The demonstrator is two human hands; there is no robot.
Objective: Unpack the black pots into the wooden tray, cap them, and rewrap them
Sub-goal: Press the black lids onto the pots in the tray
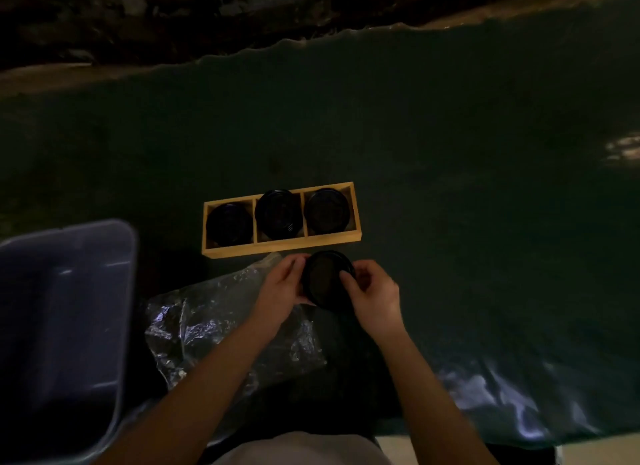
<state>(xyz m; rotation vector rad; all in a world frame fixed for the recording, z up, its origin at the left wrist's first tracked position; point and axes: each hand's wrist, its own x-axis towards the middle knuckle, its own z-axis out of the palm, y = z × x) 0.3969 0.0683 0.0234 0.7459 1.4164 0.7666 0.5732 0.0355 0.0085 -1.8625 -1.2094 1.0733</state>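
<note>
A wooden tray with three compartments lies on the dark green cloth, and a black pot fills each: left pot, middle pot, right pot. Just in front of the tray I hold another black pot between both hands. My left hand grips its left side and my right hand grips its right rim, fingers over the top edge. The dim light hides whether this pot carries a lid. Crumpled clear plastic wrap lies under my left forearm.
A grey plastic bin stands at the left, close to my left arm. The dark green cloth covers the surface; its wavy far edge meets brown ground. A shiny fold of the cloth lies at the lower right.
</note>
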